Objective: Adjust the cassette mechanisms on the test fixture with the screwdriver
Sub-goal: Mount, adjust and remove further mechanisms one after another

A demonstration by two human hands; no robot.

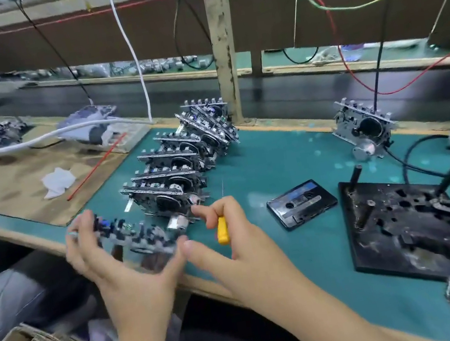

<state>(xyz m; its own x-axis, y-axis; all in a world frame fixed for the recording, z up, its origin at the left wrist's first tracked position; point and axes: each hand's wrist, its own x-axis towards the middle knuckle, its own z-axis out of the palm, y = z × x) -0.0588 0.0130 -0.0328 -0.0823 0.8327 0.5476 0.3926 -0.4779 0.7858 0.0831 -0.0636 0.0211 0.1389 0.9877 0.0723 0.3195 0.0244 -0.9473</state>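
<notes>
Standing at the right of the green bench (pixel 290 159), the black test fixture (pixel 412 231) holds nothing; the left hand (pixel 120 265) grips a blurred cassette mechanism (pixel 136 235), the right hand (pixel 230 246) clutching the yellow-handled screwdriver (pixel 222 229).

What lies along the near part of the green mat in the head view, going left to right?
Left hand holding a cassette mechanism → right hand gripping the yellow screwdriver → cassette tape → black test fixture.

green bench mat (pixel 290 159) carries stacked mechanisms (pixel 183 162), cassette (pixel 302 204), black fixture (pixel 412 231).
</notes>
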